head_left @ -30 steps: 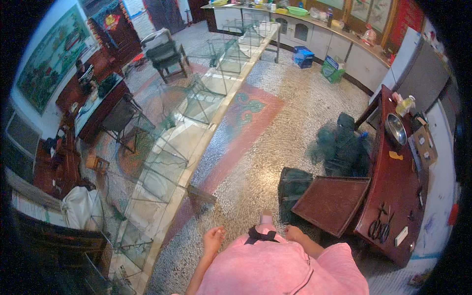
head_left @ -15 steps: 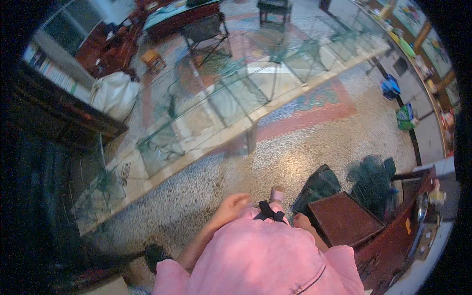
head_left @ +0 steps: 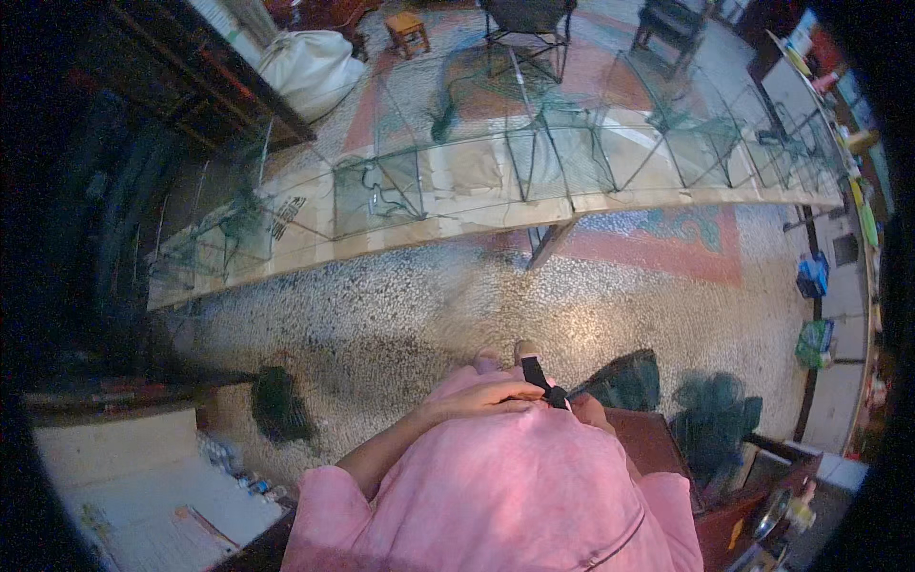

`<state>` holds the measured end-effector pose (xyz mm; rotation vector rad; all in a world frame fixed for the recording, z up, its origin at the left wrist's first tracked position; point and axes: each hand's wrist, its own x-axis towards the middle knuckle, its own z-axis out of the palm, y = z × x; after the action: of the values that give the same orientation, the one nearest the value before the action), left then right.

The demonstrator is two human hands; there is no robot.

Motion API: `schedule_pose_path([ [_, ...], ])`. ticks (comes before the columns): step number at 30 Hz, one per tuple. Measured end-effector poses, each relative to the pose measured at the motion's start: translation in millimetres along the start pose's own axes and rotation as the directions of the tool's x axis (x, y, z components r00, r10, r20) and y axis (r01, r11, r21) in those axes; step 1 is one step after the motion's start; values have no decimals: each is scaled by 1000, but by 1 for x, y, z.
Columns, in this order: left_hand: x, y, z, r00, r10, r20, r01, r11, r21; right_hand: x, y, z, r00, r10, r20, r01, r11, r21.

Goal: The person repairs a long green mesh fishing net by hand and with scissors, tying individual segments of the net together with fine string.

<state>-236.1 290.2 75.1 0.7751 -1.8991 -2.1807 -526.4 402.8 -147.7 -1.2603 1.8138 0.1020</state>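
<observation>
I rest my nearly straight left hand [head_left: 477, 399] just left of the black fabric bow [head_left: 557, 396] on my pink cloth garment [head_left: 496, 486], half-curled right hand [head_left: 591, 411] to its right, grips unclear, apparently adjusting it, fingertip control called for next.

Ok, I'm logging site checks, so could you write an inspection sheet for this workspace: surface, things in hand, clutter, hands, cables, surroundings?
Surface: long pale bench, bearing green netted frames.
Things in hand: black fabric bow at the front of the pink garment.
Clutter: dark green netting on the floor near the red-brown table.
Hands: left hand at the bow, right hand beside it; grip unclear.
Cables: nothing seen.
Surroundings: wooden stool, white sack beyond the bench.
</observation>
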Motion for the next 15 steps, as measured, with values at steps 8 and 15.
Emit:
schedule_pose_path([
  [8,18,-7,21,987,46,-156,-43,999,25,15,23,-41,930,-255,266,333,889,-313],
  [15,16,-16,43,950,-29,-311,9,998,-66,85,97,2,826,-384,412,563,578,-591],
])
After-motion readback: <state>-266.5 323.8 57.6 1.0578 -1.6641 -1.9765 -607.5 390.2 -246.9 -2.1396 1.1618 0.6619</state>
